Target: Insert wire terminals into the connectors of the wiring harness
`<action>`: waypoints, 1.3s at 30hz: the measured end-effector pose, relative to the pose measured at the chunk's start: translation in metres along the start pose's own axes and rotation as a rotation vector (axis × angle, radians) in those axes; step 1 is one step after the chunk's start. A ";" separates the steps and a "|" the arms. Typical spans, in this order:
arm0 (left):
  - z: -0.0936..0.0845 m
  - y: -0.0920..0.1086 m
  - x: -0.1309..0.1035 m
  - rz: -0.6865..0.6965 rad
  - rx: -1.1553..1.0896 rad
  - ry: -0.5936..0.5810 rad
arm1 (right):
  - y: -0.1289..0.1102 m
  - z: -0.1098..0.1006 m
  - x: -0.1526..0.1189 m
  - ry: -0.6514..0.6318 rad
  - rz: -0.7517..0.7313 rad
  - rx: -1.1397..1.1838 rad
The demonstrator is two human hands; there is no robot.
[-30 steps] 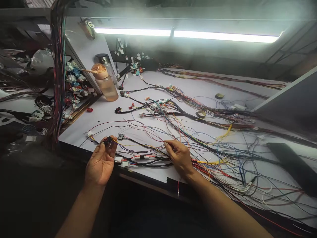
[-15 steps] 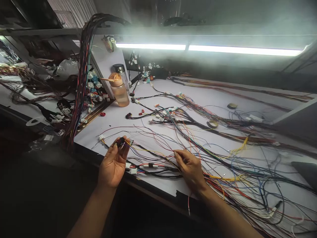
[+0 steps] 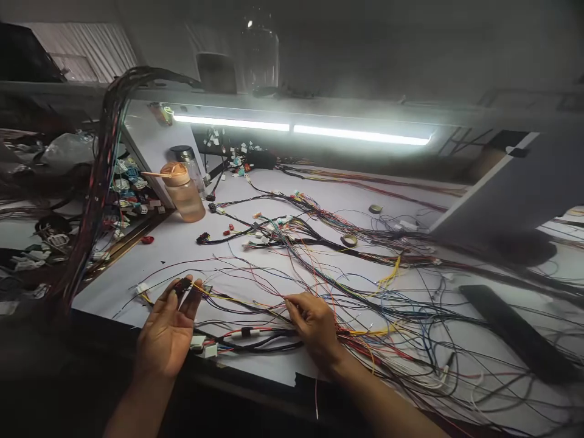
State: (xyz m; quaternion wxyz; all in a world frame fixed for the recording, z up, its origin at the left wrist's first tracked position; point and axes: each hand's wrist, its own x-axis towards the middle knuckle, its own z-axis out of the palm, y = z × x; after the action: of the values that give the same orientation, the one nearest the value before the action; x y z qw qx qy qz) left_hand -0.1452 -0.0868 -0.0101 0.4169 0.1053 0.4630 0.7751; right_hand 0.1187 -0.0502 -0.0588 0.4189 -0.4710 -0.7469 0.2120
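Observation:
My left hand (image 3: 166, 334) is closed, palm up, over the table's front edge. Between its thumb and fingers sits a small black connector (image 3: 183, 286), with yellow and dark wires (image 3: 228, 297) running from it to the right. My right hand (image 3: 314, 322) pinches a thin wire (image 3: 274, 291), which looks red, between thumb and index finger; its other fingers are curled under. Just below the hands lie white connectors (image 3: 210, 351) on a black-wrapped cable bundle (image 3: 274, 348). Left of the connector rests another white connector (image 3: 143, 289).
Loose wires and harness branches (image 3: 319, 243) spread over the white table (image 3: 182, 249). Tape rolls (image 3: 349, 241) lie among them. A drinking bottle (image 3: 185, 194) stands at the back left, near a hanging cable bundle (image 3: 98, 188). A dark flat bar (image 3: 515, 331) lies at right.
The camera has turned up and to the right, so the scene sits lower and further left. Both hands keep nearly the same place over the table and the same grips.

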 end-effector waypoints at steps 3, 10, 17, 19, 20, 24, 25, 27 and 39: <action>-0.005 0.003 0.002 0.037 0.037 0.027 | -0.001 0.001 0.000 0.002 -0.030 -0.023; -0.015 0.002 0.001 0.071 0.119 0.028 | 0.001 0.005 0.002 0.001 -0.060 -0.101; -0.014 0.004 -0.005 0.149 0.147 -0.040 | -0.004 0.002 0.005 -0.002 0.032 0.134; -0.011 0.003 -0.005 0.157 0.140 -0.021 | -0.005 -0.001 0.009 0.031 0.072 0.279; -0.010 0.003 -0.004 0.157 0.139 -0.012 | -0.005 -0.003 0.011 0.053 0.092 0.332; -0.008 0.004 -0.003 0.149 0.141 0.024 | 0.004 -0.021 0.026 0.182 0.218 0.544; -0.008 0.004 -0.003 0.143 0.142 0.025 | 0.009 -0.027 0.030 0.222 0.258 0.585; -0.008 0.006 -0.005 0.124 0.141 0.008 | 0.021 -0.037 0.038 0.300 0.332 0.638; -0.012 -0.002 -0.005 0.170 0.052 0.040 | 0.018 -0.060 0.024 -0.086 0.249 0.485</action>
State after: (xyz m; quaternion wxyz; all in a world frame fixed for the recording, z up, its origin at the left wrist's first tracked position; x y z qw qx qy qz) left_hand -0.1473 -0.0976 -0.0166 0.3375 0.1392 0.4806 0.7973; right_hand 0.1732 -0.0257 -0.0277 0.4581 -0.4358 -0.6275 0.4544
